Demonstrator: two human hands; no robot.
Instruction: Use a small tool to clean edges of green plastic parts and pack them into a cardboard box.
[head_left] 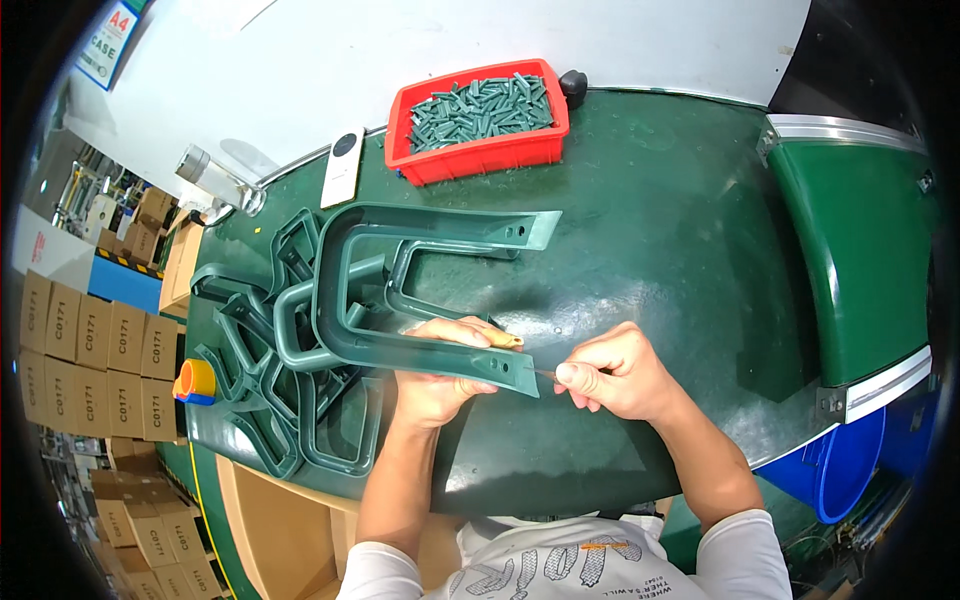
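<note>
My left hand (pixel 436 396) grips the lower arm of a dark green U-shaped plastic bracket (pixel 330 290), its open end facing right. A small yellow piece (pixel 503 340) shows at the fingertips of that hand; whether it is worn or held I cannot tell. Small holes pierce both ends of the bracket. My right hand (pixel 622 372) is closed in a pinch just right of the bracket's lower end. Something thin and dark (pixel 543 373) sticks out from its fingertips toward that end; its kind is too small to tell.
More green U-shaped brackets (pixel 262 350) lie heaped on the left of the green table (pixel 690 260). Behind stand a red bin (pixel 475 158) of small green pieces, a white phone-like device (pixel 342 170) and a clear bottle (pixel 222 182). An orange tape roll (pixel 197 380) sits at the left edge.
</note>
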